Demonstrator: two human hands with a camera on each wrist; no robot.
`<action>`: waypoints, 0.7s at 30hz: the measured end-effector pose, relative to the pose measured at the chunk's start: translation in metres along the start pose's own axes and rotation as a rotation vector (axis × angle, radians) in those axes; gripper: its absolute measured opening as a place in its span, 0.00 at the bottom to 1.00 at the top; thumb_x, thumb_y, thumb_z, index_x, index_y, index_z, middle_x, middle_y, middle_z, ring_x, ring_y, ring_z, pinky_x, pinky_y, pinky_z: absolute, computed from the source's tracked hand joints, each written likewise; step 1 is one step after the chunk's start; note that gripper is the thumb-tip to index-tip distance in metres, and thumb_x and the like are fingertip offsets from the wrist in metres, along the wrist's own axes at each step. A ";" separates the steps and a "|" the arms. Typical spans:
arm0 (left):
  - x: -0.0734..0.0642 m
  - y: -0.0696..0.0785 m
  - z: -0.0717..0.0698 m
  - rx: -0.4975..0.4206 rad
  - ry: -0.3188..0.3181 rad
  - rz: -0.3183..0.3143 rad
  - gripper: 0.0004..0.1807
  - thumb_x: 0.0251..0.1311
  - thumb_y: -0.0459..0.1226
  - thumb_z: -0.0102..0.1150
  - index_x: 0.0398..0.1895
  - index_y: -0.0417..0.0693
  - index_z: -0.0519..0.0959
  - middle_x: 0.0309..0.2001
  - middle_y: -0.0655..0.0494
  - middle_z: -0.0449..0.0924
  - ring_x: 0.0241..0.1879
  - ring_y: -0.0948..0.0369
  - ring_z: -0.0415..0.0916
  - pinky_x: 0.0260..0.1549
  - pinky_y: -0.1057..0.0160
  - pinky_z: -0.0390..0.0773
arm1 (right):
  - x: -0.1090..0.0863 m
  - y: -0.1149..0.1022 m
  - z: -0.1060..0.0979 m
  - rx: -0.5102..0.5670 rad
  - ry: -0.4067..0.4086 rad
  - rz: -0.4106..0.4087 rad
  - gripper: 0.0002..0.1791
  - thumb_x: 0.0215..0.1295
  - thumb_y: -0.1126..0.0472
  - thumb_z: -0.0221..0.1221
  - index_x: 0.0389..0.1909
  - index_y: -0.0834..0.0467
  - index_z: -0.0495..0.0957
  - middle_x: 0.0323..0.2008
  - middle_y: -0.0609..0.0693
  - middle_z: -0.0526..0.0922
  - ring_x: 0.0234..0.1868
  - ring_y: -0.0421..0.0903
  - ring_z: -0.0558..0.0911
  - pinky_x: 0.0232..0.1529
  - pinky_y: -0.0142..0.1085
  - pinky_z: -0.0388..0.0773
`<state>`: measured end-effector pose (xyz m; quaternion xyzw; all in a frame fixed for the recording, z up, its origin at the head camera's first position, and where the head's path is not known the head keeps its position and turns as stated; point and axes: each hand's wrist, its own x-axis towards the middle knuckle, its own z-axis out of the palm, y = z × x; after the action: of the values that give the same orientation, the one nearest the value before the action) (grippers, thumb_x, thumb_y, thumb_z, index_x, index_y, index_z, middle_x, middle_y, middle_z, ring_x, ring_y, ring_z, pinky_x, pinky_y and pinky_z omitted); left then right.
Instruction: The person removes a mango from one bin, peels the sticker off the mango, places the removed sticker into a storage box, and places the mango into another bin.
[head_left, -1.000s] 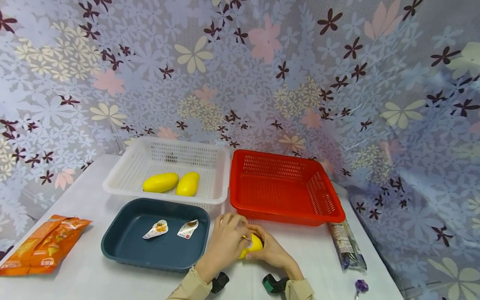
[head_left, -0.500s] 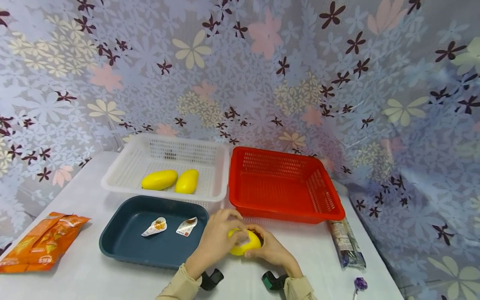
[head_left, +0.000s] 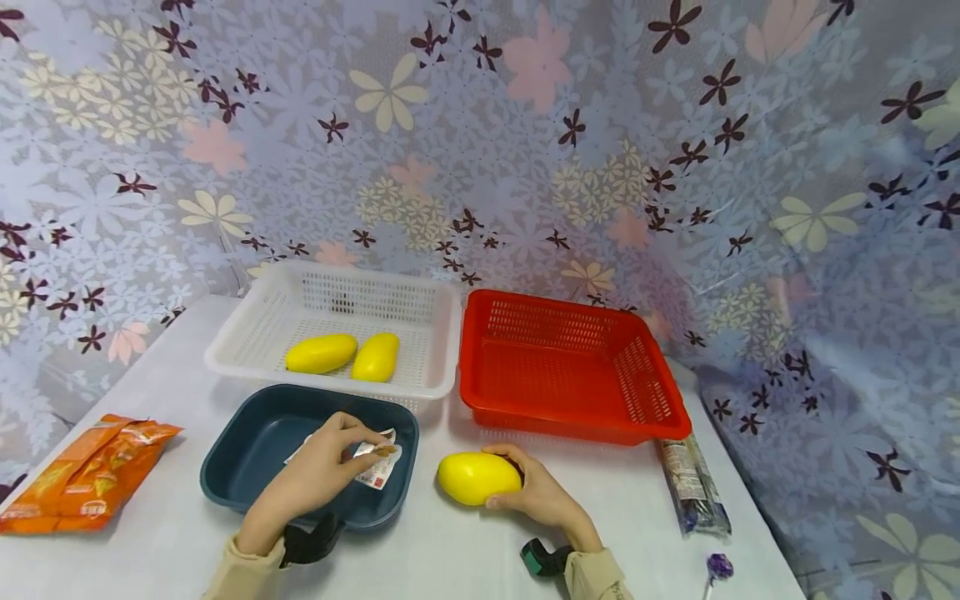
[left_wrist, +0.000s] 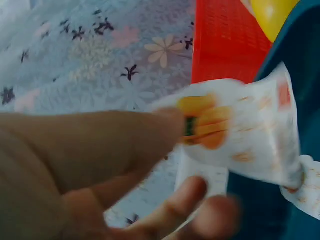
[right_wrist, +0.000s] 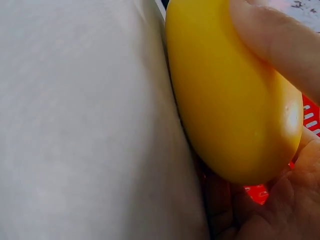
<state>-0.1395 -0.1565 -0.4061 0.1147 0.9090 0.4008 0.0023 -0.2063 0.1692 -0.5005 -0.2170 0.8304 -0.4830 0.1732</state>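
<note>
In the head view my left hand (head_left: 318,467) is over the dark blue basin (head_left: 232,450), at its right half. It pinches a white fruit sticker (left_wrist: 255,130) with an orange fruit picture, seen close in the left wrist view between thumb and fingers. Below it, another peeled sticker (head_left: 372,477) lies in the basin; one more is mostly hidden by the hand. My right hand (head_left: 540,492) grips the right end of a smooth yellow mango (head_left: 476,477) on the white tabletop, fingers and thumb curled round it. The mango's visible side bears no sticker.
Behind the basin, a white basket (head_left: 225,354) holds two yellow mangoes (head_left: 322,353). A red basket (head_left: 555,367) stands beside it. An orange snack bag (head_left: 90,479) lies at the left; a clear packet (head_left: 690,483) and a purple lollipop (head_left: 720,567) lie at the right.
My left hand has left the mango and moved left over the basin with the peeled sticker. The right hand still holds the mango, now more fully in view.
</note>
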 end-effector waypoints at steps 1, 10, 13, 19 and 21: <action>-0.001 -0.005 -0.002 -0.002 -0.031 0.012 0.11 0.61 0.33 0.60 0.44 0.51 0.85 0.44 0.52 0.74 0.34 0.62 0.68 0.30 0.70 0.68 | 0.000 0.000 0.000 -0.005 0.003 0.007 0.39 0.49 0.54 0.73 0.63 0.50 0.70 0.61 0.49 0.75 0.58 0.49 0.72 0.62 0.46 0.66; 0.006 -0.028 0.007 0.069 -0.143 0.028 0.11 0.61 0.36 0.59 0.44 0.46 0.85 0.48 0.46 0.80 0.47 0.53 0.77 0.46 0.53 0.77 | 0.001 -0.002 0.001 -0.001 0.003 0.014 0.39 0.49 0.54 0.73 0.64 0.49 0.69 0.61 0.50 0.75 0.58 0.48 0.73 0.62 0.46 0.66; 0.007 -0.028 0.010 0.064 -0.174 -0.002 0.12 0.61 0.38 0.60 0.46 0.43 0.84 0.49 0.44 0.80 0.48 0.50 0.78 0.50 0.46 0.76 | 0.001 -0.002 0.001 -0.016 0.004 0.013 0.39 0.49 0.53 0.73 0.64 0.49 0.69 0.61 0.50 0.75 0.58 0.48 0.73 0.62 0.46 0.67; 0.008 -0.029 0.014 0.014 -0.269 -0.025 0.14 0.62 0.38 0.59 0.47 0.40 0.82 0.51 0.42 0.79 0.52 0.46 0.76 0.55 0.42 0.73 | 0.000 -0.003 0.002 -0.010 0.002 0.023 0.39 0.49 0.54 0.73 0.64 0.50 0.69 0.62 0.50 0.75 0.59 0.49 0.72 0.63 0.48 0.65; 0.007 -0.029 0.015 0.008 -0.278 -0.038 0.14 0.63 0.39 0.59 0.46 0.40 0.82 0.52 0.42 0.79 0.53 0.45 0.75 0.55 0.42 0.72 | 0.000 -0.003 0.002 -0.002 -0.003 0.015 0.39 0.50 0.55 0.73 0.64 0.51 0.69 0.62 0.51 0.75 0.59 0.49 0.72 0.63 0.47 0.65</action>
<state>-0.1506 -0.1625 -0.4368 0.1519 0.9034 0.3774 0.1352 -0.2050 0.1662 -0.4988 -0.2117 0.8323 -0.4805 0.1776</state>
